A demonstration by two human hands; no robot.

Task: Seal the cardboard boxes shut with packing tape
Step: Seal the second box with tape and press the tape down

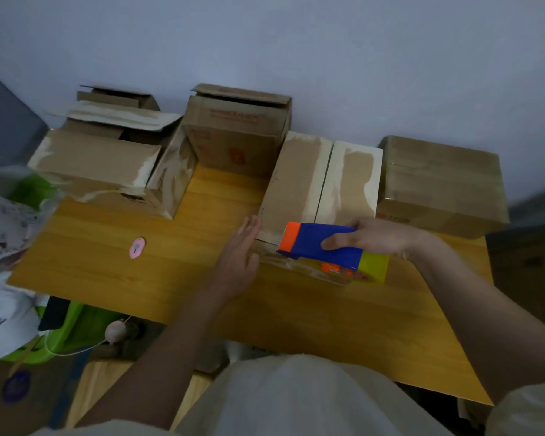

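Note:
A cardboard box with both top flaps folded shut stands in front of me on the wooden table. My right hand grips a blue, orange and yellow tape dispenser at the box's near edge. My left hand is flat, fingers straight, its fingertips at the box's near left corner. Clear tape seems to trail below the dispenser, but it is blurred.
Two boxes with raised flaps, one at the left and one at the back, stand on the table. A closed box sits at the right. A small pink cutter lies on the left. Bags and a white cap lie beside the table.

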